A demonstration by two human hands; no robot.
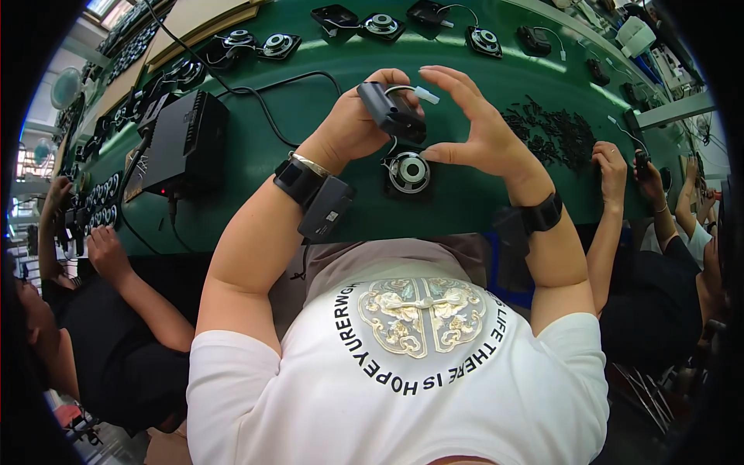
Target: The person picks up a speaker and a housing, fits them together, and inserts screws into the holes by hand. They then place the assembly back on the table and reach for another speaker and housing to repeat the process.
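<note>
My left hand (358, 122) grips a black plastic speaker housing (390, 112), tilted above the green table. From the housing runs a short white wire ending in a white plug (426, 94). To its right, my right hand (480, 128) is open with fingers and thumb spread apart, holding nothing. Below the housing a round speaker (409, 173) with a silver rim and pale centre lies face up in a square black frame. The right thumb tip is close to the speaker's upper edge; I cannot tell whether they touch.
Across the far side of the table lie several speakers (382, 25) and black housings (535, 40). Small black strips form a pile (552, 133) at right. A black power box (186, 139) with a cable (298, 77) stands at left. Co-workers' hands (108, 252) (611, 167) flank me.
</note>
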